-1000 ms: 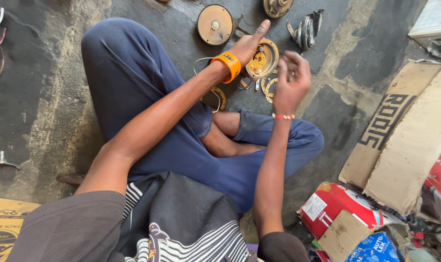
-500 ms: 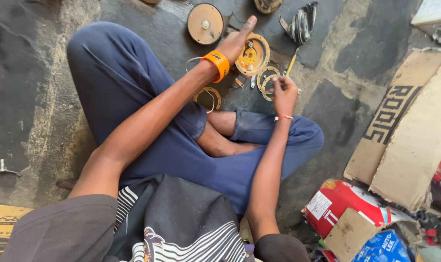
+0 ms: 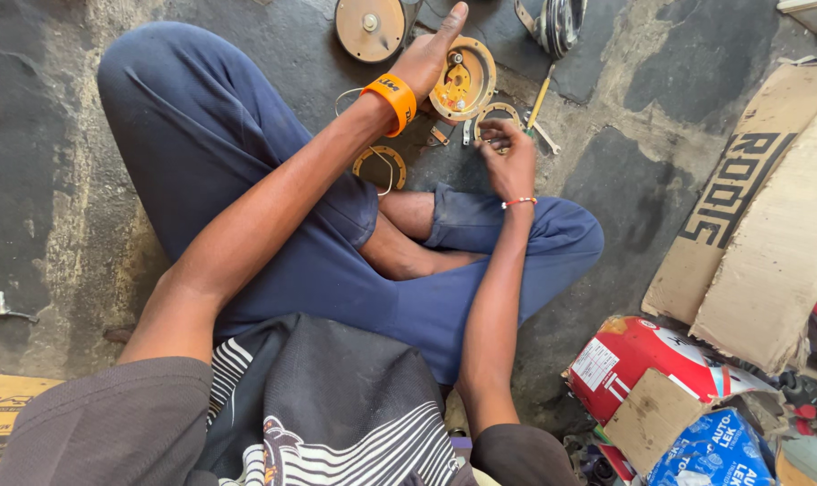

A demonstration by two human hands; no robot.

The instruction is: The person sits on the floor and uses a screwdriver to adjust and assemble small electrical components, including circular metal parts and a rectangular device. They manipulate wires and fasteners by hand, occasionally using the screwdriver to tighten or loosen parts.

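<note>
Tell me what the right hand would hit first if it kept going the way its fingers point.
The right hand points up the frame, fingertips already at a small ring on the floor. Beyond that, probably the round yellow housing under the left hand, though depth is hard to judge.

Trousers (image 3: 246,162): navy blue, loose. Shirt (image 3: 336,405): dark grey, short sleeves, white striped print. Left wrist: orange band (image 3: 391,97); right wrist: thin red-and-white bracelet (image 3: 519,202).

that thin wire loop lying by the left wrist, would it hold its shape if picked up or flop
The wire loop looks thin and springy, so it would probably flex rather than stay rigid. It seems light. Lying partly over the flat ring on the floor, it might snag that when lifted.
</note>
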